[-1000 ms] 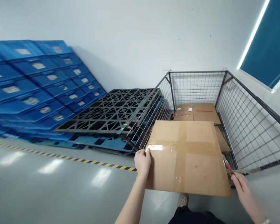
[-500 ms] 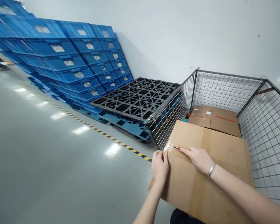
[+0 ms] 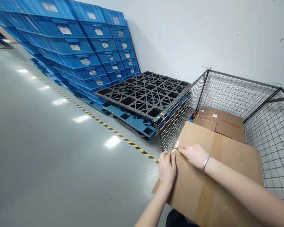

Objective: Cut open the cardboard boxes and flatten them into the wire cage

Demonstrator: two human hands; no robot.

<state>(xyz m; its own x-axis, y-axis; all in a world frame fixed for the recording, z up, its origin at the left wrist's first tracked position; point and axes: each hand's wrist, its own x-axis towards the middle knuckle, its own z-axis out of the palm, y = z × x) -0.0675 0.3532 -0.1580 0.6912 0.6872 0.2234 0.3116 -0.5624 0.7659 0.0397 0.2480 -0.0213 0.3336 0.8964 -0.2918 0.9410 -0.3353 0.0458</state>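
A large taped cardboard box (image 3: 227, 164) rests on the near rim of a wire mesh cage (image 3: 177, 123). My left hand (image 3: 167, 168) clasps the box's left edge, fingers closed over it. My right hand (image 3: 194, 154), with a metal bracelet at the wrist, reaches across the box top and pinches a thin red tool (image 3: 179, 147), whose tip sits on the clear tape at the box's left corner. Both hands are close together at that corner.
Inside the cage lie other cardboard boxes (image 3: 219, 123). Left of the cage a black plastic pallet (image 3: 144, 93) lies on blue pallets. Stacked blue crates (image 3: 80, 47) line the wall. A yellow-black floor stripe (image 3: 109, 127) runs across the grey floor.
My right hand came from the box's right edge across to its left corner with the red tool. The view swung left, and the hands moved slightly closer together.
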